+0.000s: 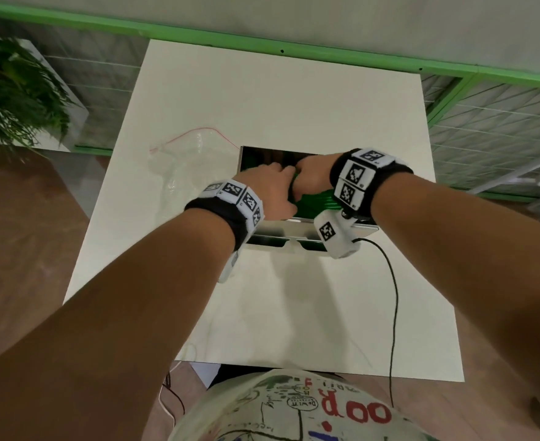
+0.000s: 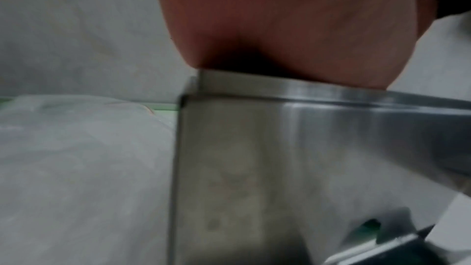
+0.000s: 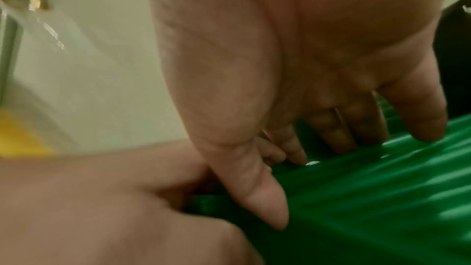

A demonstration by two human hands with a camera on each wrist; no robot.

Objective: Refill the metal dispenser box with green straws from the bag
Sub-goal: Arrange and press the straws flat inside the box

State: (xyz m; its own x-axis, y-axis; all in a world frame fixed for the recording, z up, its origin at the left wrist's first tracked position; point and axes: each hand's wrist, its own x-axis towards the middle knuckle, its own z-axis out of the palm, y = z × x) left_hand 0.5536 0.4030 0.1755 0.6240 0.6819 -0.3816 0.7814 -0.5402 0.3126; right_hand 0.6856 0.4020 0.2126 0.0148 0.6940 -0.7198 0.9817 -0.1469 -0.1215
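Note:
The metal dispenser box (image 1: 294, 222) stands in the middle of the white table (image 1: 294, 297) with its lid (image 1: 262, 157) up. A layer of green straws (image 1: 321, 202) lies inside. Both hands are in the box on the straws. My left hand (image 1: 271, 192) curls round the left end of the straws. My right hand (image 1: 310, 179) lays straight fingers (image 3: 420, 124) and the thumb on top of the straws (image 3: 369, 198), close to the left hand (image 3: 114, 198). In the left wrist view the palm (image 2: 293, 27) sits over the box's steel wall (image 2: 280, 148). The clear bag (image 1: 192, 160) lies flat to the box's left.
A black cable (image 1: 392, 297) runs from my right wrist over the table's near right part. A potted plant (image 1: 14, 90) stands off the far left corner. A green-framed wire fence (image 1: 485, 128) runs behind the table. The bag (image 2: 76, 148) touches the box's left side.

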